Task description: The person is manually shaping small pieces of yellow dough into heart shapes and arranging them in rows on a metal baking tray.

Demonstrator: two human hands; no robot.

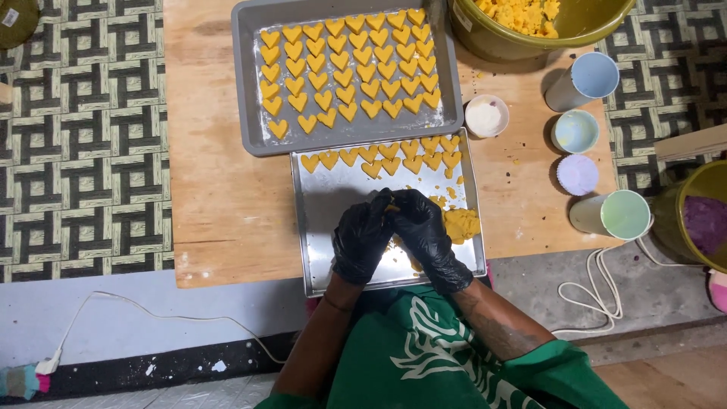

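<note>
Both my hands wear black gloves and meet over the near metal tray (322,220). My left hand (360,238) and my right hand (424,231) pinch a small piece of yellow dough (391,205) between their fingertips; most of it is hidden. A lump of yellow dough (462,224) lies on the tray just right of my right hand. A row of heart-shaped yellow dough pieces (390,157) lines the tray's far edge. The grey tray (250,83) beyond is filled with several rows of the same hearts.
A green bowl of yellow dough (530,23) stands at the back right. A small white dish of powder (485,116), several pastel cups (583,79) and a bowl of purple dough (700,220) sit to the right. A white cable (606,295) runs along the floor.
</note>
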